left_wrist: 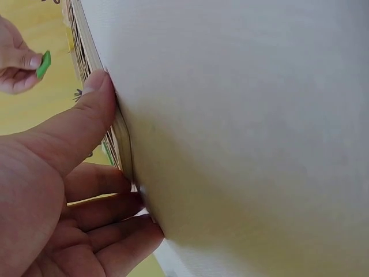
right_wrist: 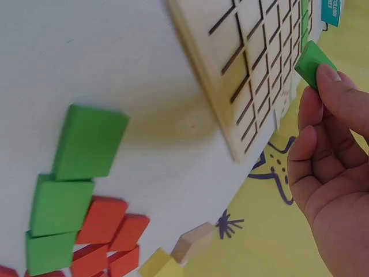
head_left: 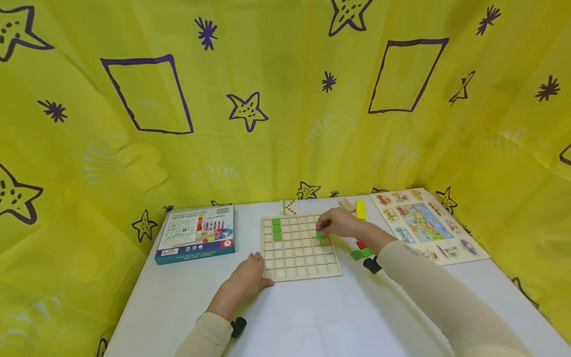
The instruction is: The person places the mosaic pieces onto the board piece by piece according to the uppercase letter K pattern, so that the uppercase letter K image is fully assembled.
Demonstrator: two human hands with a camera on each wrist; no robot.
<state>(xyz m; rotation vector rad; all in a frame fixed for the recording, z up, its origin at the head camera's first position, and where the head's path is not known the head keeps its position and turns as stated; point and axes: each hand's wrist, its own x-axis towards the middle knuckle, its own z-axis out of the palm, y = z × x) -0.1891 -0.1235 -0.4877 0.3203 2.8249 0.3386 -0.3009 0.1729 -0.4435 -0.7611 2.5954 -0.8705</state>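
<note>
Green tile [head_left: 319, 235] tilted over right side of grid board [head_left: 301, 261]; can't tell if touching. Right grip [head_left: 340, 222] pinches it, thumb against fingertips, forearm angled forward and inward. Left grip [head_left: 248, 275] grasps board's near-left corner, thumb along near edge, fingers at left side, arm reaching forward low over tabletop [head_left: 321, 322].
</note>
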